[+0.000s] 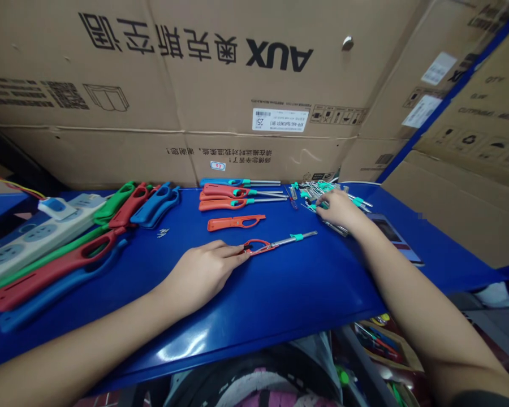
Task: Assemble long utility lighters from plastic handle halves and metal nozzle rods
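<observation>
Near the middle of the blue table (280, 294), my left hand (212, 268) has its fingers closed on the handle of a red-orange lighter part (265, 246), from which a metal tube with a teal piece (297, 237) points right. My right hand (337, 208) reaches into a pile of small teal and metal parts (322, 187), fingers bent together; what they hold, if anything, is hidden. Just above my left hand lies an orange handle shell (233, 223). Several lighters with metal tubes, blue (224, 182) and red (223, 192), lie side by side behind it.
At the left are green, red (59, 271) and blue (152, 206) handle shells beside a white power strip (29, 246). Small screws (163, 232) lie nearby. A cardboard wall (173, 85) stands behind. A flat dark-and-white item (394, 237) lies beyond my right forearm.
</observation>
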Action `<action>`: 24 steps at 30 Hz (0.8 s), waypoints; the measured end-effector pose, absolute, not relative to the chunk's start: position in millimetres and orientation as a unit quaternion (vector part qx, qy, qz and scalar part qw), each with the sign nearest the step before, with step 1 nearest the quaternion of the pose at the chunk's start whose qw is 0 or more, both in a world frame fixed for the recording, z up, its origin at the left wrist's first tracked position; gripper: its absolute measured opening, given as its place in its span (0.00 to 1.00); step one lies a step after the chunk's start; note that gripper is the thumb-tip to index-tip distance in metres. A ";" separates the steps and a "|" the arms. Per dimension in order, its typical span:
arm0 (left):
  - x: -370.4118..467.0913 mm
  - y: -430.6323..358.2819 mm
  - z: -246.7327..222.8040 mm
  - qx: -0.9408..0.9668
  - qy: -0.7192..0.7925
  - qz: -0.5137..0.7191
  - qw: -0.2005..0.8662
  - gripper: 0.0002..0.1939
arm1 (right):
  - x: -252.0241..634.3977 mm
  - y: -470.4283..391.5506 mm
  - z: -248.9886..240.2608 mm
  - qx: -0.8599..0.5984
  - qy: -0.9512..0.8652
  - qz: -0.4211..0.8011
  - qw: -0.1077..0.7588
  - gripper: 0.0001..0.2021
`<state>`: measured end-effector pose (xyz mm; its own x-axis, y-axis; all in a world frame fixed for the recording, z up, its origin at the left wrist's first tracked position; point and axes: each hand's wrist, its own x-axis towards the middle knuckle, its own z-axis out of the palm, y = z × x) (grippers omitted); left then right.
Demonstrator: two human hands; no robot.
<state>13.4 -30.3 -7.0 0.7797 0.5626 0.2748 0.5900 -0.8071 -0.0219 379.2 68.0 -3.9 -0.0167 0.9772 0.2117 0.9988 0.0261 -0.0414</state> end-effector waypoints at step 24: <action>17.6 -23.8 -13.8 -0.925 -0.317 -0.201 -0.052 0.09 | 316.0 34.5 -0.9 -0.361 -0.887 0.199 0.209 0.09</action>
<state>17.6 -23.8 -13.8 0.7177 0.6081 0.3392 0.5660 -0.7933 0.2246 316.0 34.5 -0.9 -0.6522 0.7233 0.2268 0.5574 0.6604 -0.5031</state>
